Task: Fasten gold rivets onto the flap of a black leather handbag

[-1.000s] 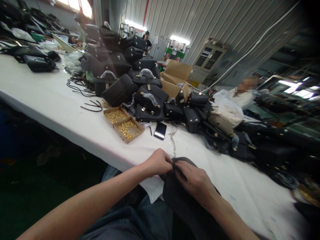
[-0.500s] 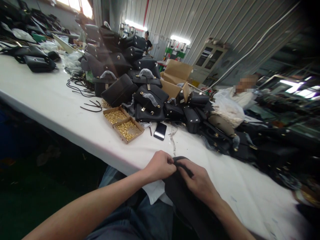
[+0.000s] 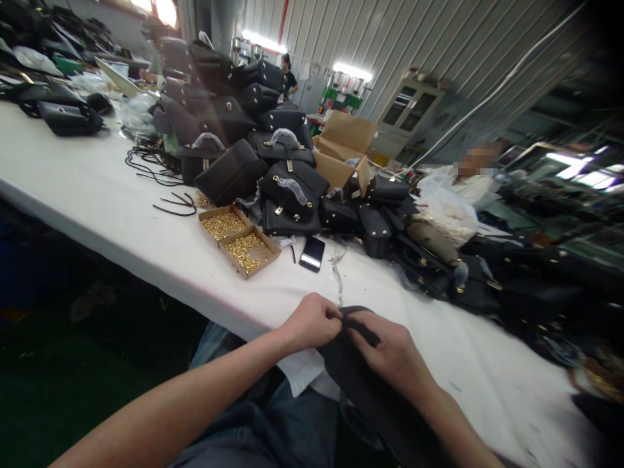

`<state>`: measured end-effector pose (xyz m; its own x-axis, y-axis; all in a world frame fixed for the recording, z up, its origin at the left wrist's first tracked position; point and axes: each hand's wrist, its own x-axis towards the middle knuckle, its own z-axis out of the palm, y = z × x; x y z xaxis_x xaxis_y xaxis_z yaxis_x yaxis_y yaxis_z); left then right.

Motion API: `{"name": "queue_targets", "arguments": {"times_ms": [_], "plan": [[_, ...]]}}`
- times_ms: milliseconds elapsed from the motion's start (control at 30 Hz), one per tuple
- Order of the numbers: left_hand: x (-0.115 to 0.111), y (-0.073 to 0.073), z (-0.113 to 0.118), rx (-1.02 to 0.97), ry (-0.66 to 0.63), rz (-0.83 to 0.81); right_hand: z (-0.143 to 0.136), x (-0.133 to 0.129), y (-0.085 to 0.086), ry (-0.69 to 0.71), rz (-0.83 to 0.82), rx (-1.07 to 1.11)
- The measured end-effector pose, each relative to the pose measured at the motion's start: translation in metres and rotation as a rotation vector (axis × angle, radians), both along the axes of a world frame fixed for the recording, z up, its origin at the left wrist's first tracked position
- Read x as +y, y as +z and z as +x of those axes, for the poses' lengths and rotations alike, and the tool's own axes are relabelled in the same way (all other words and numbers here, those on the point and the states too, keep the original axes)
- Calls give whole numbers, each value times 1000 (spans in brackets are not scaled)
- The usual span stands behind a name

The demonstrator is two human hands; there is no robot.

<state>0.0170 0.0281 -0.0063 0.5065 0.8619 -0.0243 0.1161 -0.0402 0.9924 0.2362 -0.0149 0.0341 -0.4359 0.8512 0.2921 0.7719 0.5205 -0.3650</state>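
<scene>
- The black bag piece (image 3: pixel 363 383) lies half on the person's lap, its top edge up at the rim of the white surface (image 3: pixel 97 195).
- Left hand (image 3: pixel 312 322) and right hand (image 3: pixel 390 354) meet at that edge, fingers closed and pinching it, seemingly fitting something small.
- Any further move calls for a steady pinch.
- Beyond: two boxes of gold studs (image 3: pixel 238 242), a phone (image 3: pixel 312 253), piled black handbags (image 3: pixel 287 195).

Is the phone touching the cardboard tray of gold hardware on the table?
Apart. The head view shows a bare strip of white table between the phone and the nearest corner of the cardboard tray.
</scene>
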Motion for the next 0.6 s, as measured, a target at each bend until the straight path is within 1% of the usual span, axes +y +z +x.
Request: {"name": "queue_targets", "arguments": {"times_ms": [133, 233, 333, 433, 533, 600], "plan": [[-3, -1, 1, -22, 39, 2, -5, 2, 1, -17, -44, 29], [-6, 0, 2, 1, 76, 35, -7, 2, 1, -5, -43, 3], [-8, 0, 3, 45, 116, 88, -5, 1, 0, 34, 49, -142], [-7, 0, 4, 52, 121, 90, -2, -1, 2, 81, 145, -302], [-6, -1, 4, 22, 107, 50, -4, -1, 3, 99, 173, -364], [-6, -1, 3, 3, 95, 41, -5, 0, 1, 99, 189, -375]]}}
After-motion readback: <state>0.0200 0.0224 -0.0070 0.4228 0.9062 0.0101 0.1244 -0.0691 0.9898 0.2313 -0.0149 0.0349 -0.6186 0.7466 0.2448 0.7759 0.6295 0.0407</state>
